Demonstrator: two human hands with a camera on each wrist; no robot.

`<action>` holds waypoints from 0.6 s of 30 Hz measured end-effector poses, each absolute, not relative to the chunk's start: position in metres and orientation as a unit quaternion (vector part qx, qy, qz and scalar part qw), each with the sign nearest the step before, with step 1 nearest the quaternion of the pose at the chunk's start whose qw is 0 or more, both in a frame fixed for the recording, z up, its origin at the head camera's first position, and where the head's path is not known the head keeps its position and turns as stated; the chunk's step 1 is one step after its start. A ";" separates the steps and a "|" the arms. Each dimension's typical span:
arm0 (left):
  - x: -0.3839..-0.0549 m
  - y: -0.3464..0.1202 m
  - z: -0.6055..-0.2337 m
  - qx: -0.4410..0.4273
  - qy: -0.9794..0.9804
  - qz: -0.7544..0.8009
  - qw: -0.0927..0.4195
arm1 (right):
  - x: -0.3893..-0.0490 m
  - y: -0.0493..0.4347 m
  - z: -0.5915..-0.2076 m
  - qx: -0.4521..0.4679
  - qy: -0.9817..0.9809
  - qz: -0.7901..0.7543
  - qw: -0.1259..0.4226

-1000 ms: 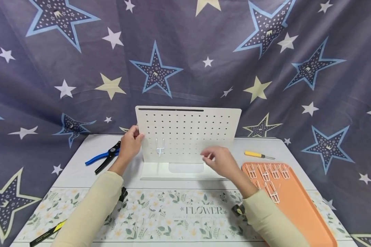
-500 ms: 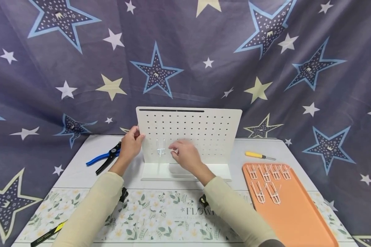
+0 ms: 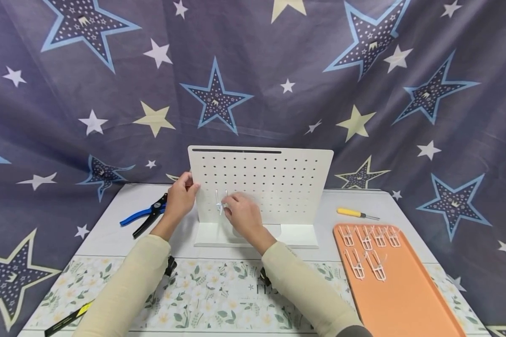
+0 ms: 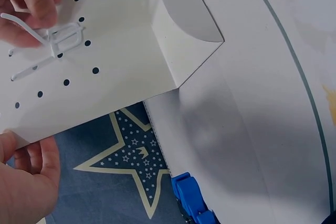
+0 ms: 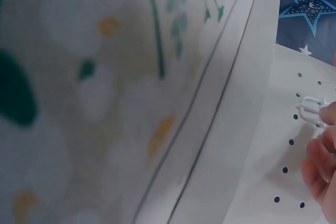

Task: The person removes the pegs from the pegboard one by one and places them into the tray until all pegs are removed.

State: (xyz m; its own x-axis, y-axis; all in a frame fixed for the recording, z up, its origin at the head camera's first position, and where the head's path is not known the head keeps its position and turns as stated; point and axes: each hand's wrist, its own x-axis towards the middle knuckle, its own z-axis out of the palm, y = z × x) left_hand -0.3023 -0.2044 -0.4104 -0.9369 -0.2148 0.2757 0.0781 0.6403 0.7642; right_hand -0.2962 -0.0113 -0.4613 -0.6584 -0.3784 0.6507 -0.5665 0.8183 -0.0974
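A white pegboard (image 3: pixel 257 175) stands upright on its base, with rows of small holes. Its left edge is held by my left hand (image 3: pixel 181 196), thumb on the front and fingers behind; the left wrist view shows those fingers (image 4: pixel 44 158) at the edge. A white wire hook (image 4: pixel 58 40) sits against the board's lower left holes. My right hand (image 3: pixel 245 216) is at this hook, with thumb and fingers curled onto it. In the right wrist view a fingertip (image 5: pixel 328 114) touches the hook, and most of that hand is cut off.
An orange tray (image 3: pixel 405 299) at the right bears several white hooks. Behind it lies a yellow-handled screwdriver (image 3: pixel 350 212). Blue and black pliers (image 3: pixel 149 214) lie left of the board, and a black and yellow tool (image 3: pixel 67 320) lies at the front left.
My right hand has moved left across the front of the board and reached the hook. My left hand keeps its hold on the board's edge.
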 end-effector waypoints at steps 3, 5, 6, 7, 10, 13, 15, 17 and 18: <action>-0.303 -0.205 -0.411 0.038 -0.890 -0.422 0.170 | -0.297 -0.013 -0.464 0.259 -0.897 0.151 0.325; -0.303 -0.205 -0.411 0.038 -0.890 -0.421 0.169 | -0.298 -0.014 -0.465 0.257 -0.895 0.153 0.332; -0.303 -0.205 -0.411 0.038 -0.890 -0.421 0.169 | -0.298 -0.015 -0.465 0.257 -0.893 0.154 0.337; -0.302 -0.205 -0.411 0.039 -0.891 -0.420 0.169 | -0.298 -0.016 -0.466 0.256 -0.891 0.153 0.342; -0.302 -0.204 -0.411 0.041 -0.891 -0.418 0.172 | -0.299 -0.018 -0.467 0.258 -0.885 0.149 0.358; -0.300 -0.204 -0.411 0.040 -0.891 -0.416 0.176 | -0.299 -0.020 -0.467 0.257 -0.883 0.142 0.367; -0.300 -0.204 -0.410 0.038 -0.891 -0.415 0.179 | -0.299 -0.021 -0.467 0.255 -0.883 0.140 0.369; -0.300 -0.204 -0.410 0.036 -0.891 -0.414 0.182 | -0.299 -0.022 -0.466 0.254 -0.882 0.137 0.372; -0.300 -0.205 -0.409 0.035 -0.891 -0.414 0.182 | -0.299 -0.022 -0.466 0.255 -0.882 0.133 0.373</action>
State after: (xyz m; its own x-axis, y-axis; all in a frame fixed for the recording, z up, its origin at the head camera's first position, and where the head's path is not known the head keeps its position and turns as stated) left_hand -0.2999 -0.2046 -0.4093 -0.9315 -0.2124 0.2952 0.0886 0.6547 0.7507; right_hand -0.2988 -0.0219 -0.4660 -0.5910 -0.3504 0.7266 -0.5497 0.8341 -0.0449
